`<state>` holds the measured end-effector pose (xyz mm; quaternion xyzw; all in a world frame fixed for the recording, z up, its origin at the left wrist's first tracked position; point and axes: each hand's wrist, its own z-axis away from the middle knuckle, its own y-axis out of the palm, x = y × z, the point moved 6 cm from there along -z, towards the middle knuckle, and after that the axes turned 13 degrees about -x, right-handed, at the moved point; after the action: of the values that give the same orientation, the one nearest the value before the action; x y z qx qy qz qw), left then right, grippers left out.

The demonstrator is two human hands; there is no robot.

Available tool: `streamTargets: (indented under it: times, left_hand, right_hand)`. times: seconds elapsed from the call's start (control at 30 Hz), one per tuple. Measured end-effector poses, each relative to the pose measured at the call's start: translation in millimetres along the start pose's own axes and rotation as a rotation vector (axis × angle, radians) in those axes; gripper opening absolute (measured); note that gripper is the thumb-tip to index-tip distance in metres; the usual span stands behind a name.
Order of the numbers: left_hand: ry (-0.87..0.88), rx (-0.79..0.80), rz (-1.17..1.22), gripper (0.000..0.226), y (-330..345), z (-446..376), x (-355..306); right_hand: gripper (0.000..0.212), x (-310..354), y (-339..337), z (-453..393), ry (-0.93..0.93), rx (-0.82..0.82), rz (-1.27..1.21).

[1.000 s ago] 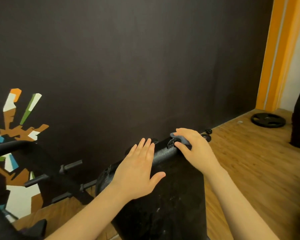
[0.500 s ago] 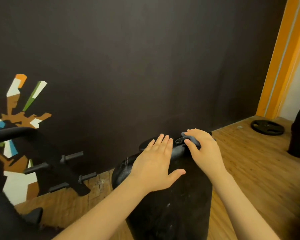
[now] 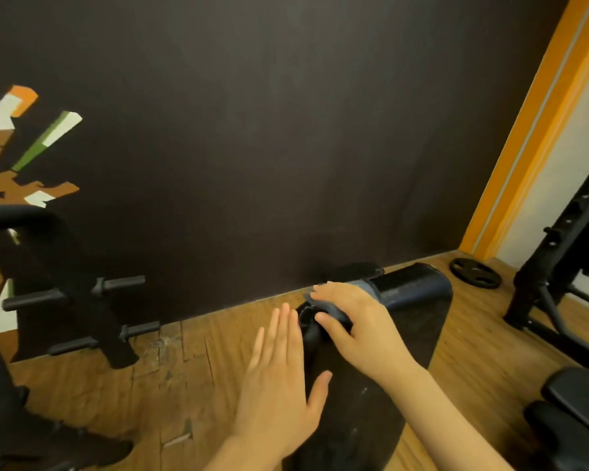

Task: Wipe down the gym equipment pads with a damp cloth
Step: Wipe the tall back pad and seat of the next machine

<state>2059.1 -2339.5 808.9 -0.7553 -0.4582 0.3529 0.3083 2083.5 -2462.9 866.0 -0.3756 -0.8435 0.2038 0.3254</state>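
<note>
At the far end of the black bench pad [image 3: 371, 385], the right hand [image 3: 357, 331] presses a blue-grey cloth [image 3: 337, 312] onto the rounded top edge. Its fingers [image 3: 323, 288] are curled over the bunched fabric, thumb tucked under the fold, so the cloth is gripped rather than merely laid on. This placement suits wiping the roll of the pad, where the cover turns over; the judgement is that the edge is the section in hand, with the long face below yet to be covered.

The left hand [image 3: 283, 385] lies flat along the pad's left side, fingers straight and pressed together, thumb spread toward the pad face. It holds nothing; it appears placed to brace the pad against the push of the wiping hand.

Surroundings noted: a dark wall behind, a wooden floor [image 3: 170, 362] with worn patches, a plate rack [image 3: 92, 300] to the left, a weight plate [image 3: 475, 272] lying on the floor near the orange corner trim, and a black rack frame [image 3: 565, 266] at right.
</note>
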Motion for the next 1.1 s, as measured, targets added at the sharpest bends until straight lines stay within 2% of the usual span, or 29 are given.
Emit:
streamTargets:
  times: [0.07, 0.13, 0.17, 0.2, 0.27, 0.33, 0.4, 0.47, 0.5, 0.57, 0.67, 0.7, 0.73, 0.8, 0.87, 0.97, 1.1]
  left_hand:
    - [-0.01, 0.058, 0.016, 0.079, 2.7, 5.9, 16.3]
    - [-0.017, 0.236, 0.058, 0.081, 11.7, 14.3, 30.2]
    - [0.005, 0.261, 0.062, 0.083, 10.5, 13.9, 32.3]
    - [0.047, 0.257, 0.08, 0.085, 10.2, 13.8, 32.3]
    - [0.08, 0.285, 0.166, 0.088, 14.4, 15.1, 31.5]
    - [0.128, 0.328, 0.166, 0.088, 17.9, 19.1, 32.4]
    - [0.199, 0.336, 0.134, 0.094, 20.2, 22.0, 36.6]
    - [0.2, 0.354, 0.136, 0.1, 23.4, 24.9, 45.2]
    - [0.193, 0.352, 0.141, 0.101, 23.5, 25.4, 48.4]
    - [0.199, 0.327, 0.16, 0.098, 18.3, 23.9, 50.0]
    - [0.195, 0.303, 0.203, 0.087, 8.9, 17.8, 51.3]
    - [0.2, 0.285, 0.217, 0.087, 5.4, 15.2, 51.7]
    - [0.213, 0.258, 0.223, 0.087, 1.5, 11.7, 51.9]
    - [0.242, 0.201, 0.239, 0.085, -6.5, 3.0, 52.9]
    - [0.265, 0.17, 0.272, 0.081, -12.3, -5.9, 52.7]
    - [0.297, 0.126, 0.298, 0.076, -20.7, -21.3, 44.1]
    - [0.386, 0.05, 0.231, 0.078, -27.9, -37.9, 17.6]
  right_hand:
    - [0.038, 16.5, 6.0, 2.0, -0.072, 0.105, 0.017]
    - [0.036, 32.1, 15.3, 5.3, -0.221, 0.263, 0.065]
    - [0.037, 35.5, 19.5, 5.3, -0.266, 0.295, 0.086]
    - [0.038, 34.5, 19.7, 3.1, -0.237, 0.274, 0.095]
    - [0.038, 24.4, 11.8, -3.8, -0.044, 0.126, 0.073]
    - [0.036, 25.9, 10.4, 2.0, -0.008, 0.04, 0.127]
    - [0.036, 43.5, 23.2, 17.6, -0.165, 0.128, 0.259]
    - [0.037, 58.4, 38.3, 37.0, -0.359, 0.278, 0.366]
    - [0.038, 59.1, 38.4, 36.8, -0.396, 0.308, 0.39]
    - [0.04, 51.4, 29.7, 18.3, -0.286, 0.262, 0.368]
    - [0.038, 38.8, 19.8, 1.0, 0.087, 0.058, 0.252]
    - [0.037, 39.5, 22.6, 5.4, 0.121, 0.018, 0.262]
    - [0.037, 42.9, 26.7, 13.1, 0.076, 0.005, 0.294]
    - [0.038, 51.0, 32.7, 30.5, -0.08, 0.069, 0.342]
    - [0.041, 47.6, 29.0, 34.1, -0.135, 0.129, 0.322]
    - [0.04, 32.2, 19.8, 20.4, 0.011, 0.057, 0.186]
    - [0.035, -33.4, -15.8, 10.2, 0.349, -0.262, 0.096]
